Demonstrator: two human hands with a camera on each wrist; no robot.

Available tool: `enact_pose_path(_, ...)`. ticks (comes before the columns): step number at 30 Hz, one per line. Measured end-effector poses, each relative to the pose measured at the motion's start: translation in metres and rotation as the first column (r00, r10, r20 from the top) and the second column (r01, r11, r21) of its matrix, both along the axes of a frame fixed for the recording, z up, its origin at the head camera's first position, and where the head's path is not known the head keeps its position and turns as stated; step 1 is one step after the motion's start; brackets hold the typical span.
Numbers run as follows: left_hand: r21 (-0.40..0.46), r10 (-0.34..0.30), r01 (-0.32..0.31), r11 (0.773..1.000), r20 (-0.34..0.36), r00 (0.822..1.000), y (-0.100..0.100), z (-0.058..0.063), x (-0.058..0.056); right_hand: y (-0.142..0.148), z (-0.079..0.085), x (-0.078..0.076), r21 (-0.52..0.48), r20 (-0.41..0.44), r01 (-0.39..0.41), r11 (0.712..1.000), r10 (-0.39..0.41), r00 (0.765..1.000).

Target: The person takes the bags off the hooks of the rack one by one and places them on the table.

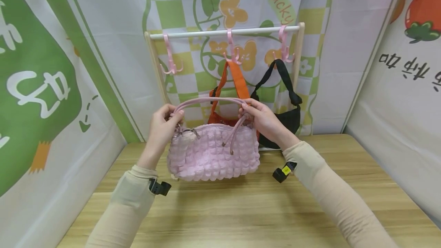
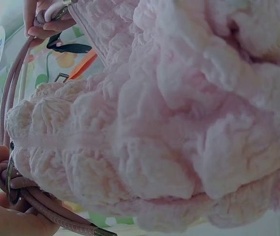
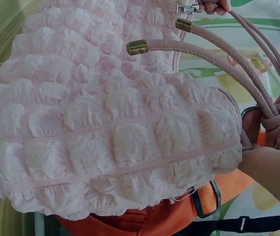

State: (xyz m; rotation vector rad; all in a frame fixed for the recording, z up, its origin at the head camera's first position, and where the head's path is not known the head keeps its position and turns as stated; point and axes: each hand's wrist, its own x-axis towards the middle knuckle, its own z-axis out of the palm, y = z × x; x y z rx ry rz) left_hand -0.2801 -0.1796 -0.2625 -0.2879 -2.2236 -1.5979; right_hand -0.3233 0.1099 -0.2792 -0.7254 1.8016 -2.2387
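Observation:
A pink puffy quilted handbag (image 1: 213,152) hangs between my two hands in front of the rack. My left hand (image 1: 164,119) grips the left end of its thin pink strap (image 1: 210,99). At the other end, my right hand (image 1: 260,116) pinches the strap beside its knot (image 3: 279,120). Two loose strap ends with metal tips (image 3: 138,47) dangle over the bag's side. In the left wrist view the bag's puffed fabric (image 2: 145,128) fills most of the picture, and a metal ring (image 2: 11,182) shows by the left fingers.
Behind the bag stands a rack with a white bar (image 1: 206,33) and wooden posts. Three pink hooks hang from it; the left hook (image 1: 170,58) bears nothing. An orange bag (image 1: 237,79) and a black bag (image 1: 291,119) hang at the middle and right. Below lies a wooden table (image 1: 220,213).

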Motion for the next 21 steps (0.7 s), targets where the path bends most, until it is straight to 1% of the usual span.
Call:
enact_pose_path(4, 0.024, 0.0, 0.0, 1.0, 0.002, 1.0, -0.001, -0.002, 0.0, 0.002, -0.001, 0.001, 0.02, -0.006, -0.016, 1.0, 0.016, 1.0)
enact_pose_path(6, 0.034, 0.003, -0.003, 0.999, 0.002, 1.0, -0.002, -0.003, -0.001, 0.004, -0.002, 0.002, 0.025, -0.01, -0.038, 0.999, 0.038, 0.999)
enact_pose_path(11, 0.062, 0.007, -0.008, 0.998, 0.005, 1.0, -0.003, -0.007, -0.002, 0.008, -0.004, 0.002, -0.015, -0.011, -0.147, 0.989, 0.147, 0.989)
enact_pose_path(14, 0.073, 0.003, -0.004, 0.997, 0.009, 1.0, -0.003, -0.008, -0.002, 0.009, -0.006, 0.001, -0.027, -0.02, -0.19, 0.981, 0.19, 0.982)
enact_pose_path(18, 0.07, 0.007, -0.008, 0.997, 0.009, 1.0, -0.003, -0.011, -0.002, 0.011, -0.009, 0.002, -0.011, -0.022, -0.188, 0.982, 0.188, 0.982)
enact_pose_path(21, 0.066, 0.011, -0.011, 0.998, 0.004, 1.0, -0.003, -0.013, -0.002, 0.013, -0.011, 0.002, 0.015, -0.018, -0.162, 0.987, 0.163, 0.987)
